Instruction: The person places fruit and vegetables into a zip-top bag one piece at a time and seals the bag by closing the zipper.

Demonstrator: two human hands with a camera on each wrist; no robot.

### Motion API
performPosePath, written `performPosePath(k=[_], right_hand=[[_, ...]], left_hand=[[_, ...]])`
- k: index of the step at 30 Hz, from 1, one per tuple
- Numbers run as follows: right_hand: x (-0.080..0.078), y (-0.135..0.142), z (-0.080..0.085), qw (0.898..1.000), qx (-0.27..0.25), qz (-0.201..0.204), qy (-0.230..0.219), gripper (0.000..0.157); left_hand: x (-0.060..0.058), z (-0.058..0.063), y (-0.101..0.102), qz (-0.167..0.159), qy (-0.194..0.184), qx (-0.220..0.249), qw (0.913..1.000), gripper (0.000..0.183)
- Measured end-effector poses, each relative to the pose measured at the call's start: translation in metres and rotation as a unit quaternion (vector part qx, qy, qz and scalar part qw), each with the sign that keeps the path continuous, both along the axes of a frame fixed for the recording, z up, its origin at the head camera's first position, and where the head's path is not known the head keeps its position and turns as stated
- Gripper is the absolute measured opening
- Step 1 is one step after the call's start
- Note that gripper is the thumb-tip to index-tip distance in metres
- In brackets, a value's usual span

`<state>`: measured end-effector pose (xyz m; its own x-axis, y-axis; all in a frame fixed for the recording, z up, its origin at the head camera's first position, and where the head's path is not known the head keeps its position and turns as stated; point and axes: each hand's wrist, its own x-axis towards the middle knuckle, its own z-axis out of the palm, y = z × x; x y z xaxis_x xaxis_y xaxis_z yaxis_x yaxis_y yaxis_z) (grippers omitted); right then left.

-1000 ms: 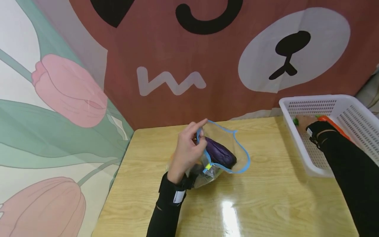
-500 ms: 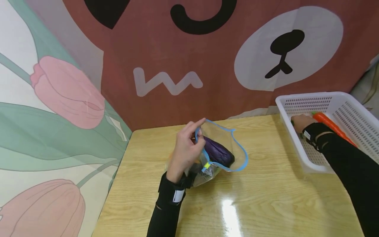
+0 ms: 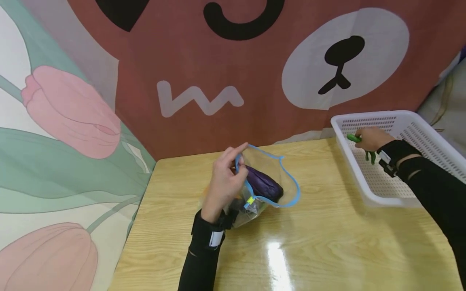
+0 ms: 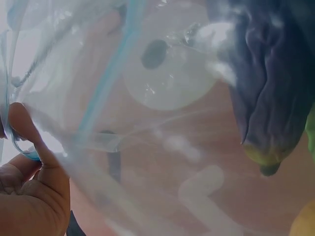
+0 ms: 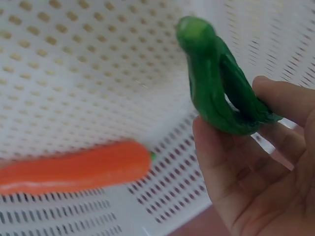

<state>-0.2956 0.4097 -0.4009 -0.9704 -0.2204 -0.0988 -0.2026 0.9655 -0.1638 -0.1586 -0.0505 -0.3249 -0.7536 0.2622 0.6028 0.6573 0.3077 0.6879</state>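
My left hand (image 3: 225,178) pinches the blue rim of a clear zip bag (image 3: 296,190) with a yellow slider, holding its mouth open. Inside the bag lies a purple eggplant (image 3: 263,184); the left wrist view also shows a yellow thing (image 4: 304,221) and a bit of green (image 4: 310,129) at its edge. Over the white basket (image 3: 358,182), my right hand (image 3: 373,138) grips a glossy green vegetable (image 5: 206,83) with slim, curved parts between thumb and fingers. Its exact kind is unclear. A carrot (image 5: 83,167) lies in the basket, hidden by the arm in the head view.
The basket stands at the right of the wooden table (image 3: 313,242), near the back. Behind the table hangs a printed cloth (image 3: 204,133) with a bear face. Tulip-patterned cloth (image 3: 73,169) borders the left side.
My right hand, earlier down in the basket, has risen with the green vegetable in its grip. The left hand keeps its hold on the bag rim. The whole view has shifted slightly.
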Motion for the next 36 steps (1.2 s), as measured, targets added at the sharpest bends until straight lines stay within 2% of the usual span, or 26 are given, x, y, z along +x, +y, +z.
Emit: performPosePath(k=[7,13,18,24,27,29,34,36], right_hand=[[0.009,-0.006,0.022,0.998,-0.028,-0.047,0.010,0.041],[0.024,-0.008,0.038,0.994,-0.062,-0.062,0.071,0.045],[0.046,-0.023,0.059,0.985,-0.104,-0.070,0.117,0.049],[0.081,-0.068,0.086,0.979,-0.121,-0.040,0.158,0.051],[0.098,-0.094,0.096,0.970,-0.154,-0.004,0.187,0.046],[0.109,-0.112,0.102,0.960,-0.180,0.026,0.211,0.044],[0.132,-0.155,0.110,0.931,-0.228,0.101,0.265,0.043],[0.138,-0.170,0.111,0.914,-0.260,0.132,0.283,0.044]], left_hand=[[-0.001,0.000,-0.001,0.003,0.000,-0.005,1.0000,0.044],[0.000,-0.001,0.001,0.006,0.000,-0.007,1.0000,0.043],[0.001,0.000,0.002,0.009,-0.004,-0.009,0.9999,0.045],[0.002,0.000,0.004,0.006,-0.012,-0.009,0.9999,0.045],[0.001,0.000,0.004,0.004,-0.013,-0.009,0.9999,0.045],[0.001,-0.001,0.004,0.004,-0.014,-0.008,0.9999,0.045],[0.000,-0.002,0.004,0.012,-0.016,-0.008,0.9998,0.044],[0.000,-0.002,0.004,0.014,-0.017,-0.009,0.9997,0.044]])
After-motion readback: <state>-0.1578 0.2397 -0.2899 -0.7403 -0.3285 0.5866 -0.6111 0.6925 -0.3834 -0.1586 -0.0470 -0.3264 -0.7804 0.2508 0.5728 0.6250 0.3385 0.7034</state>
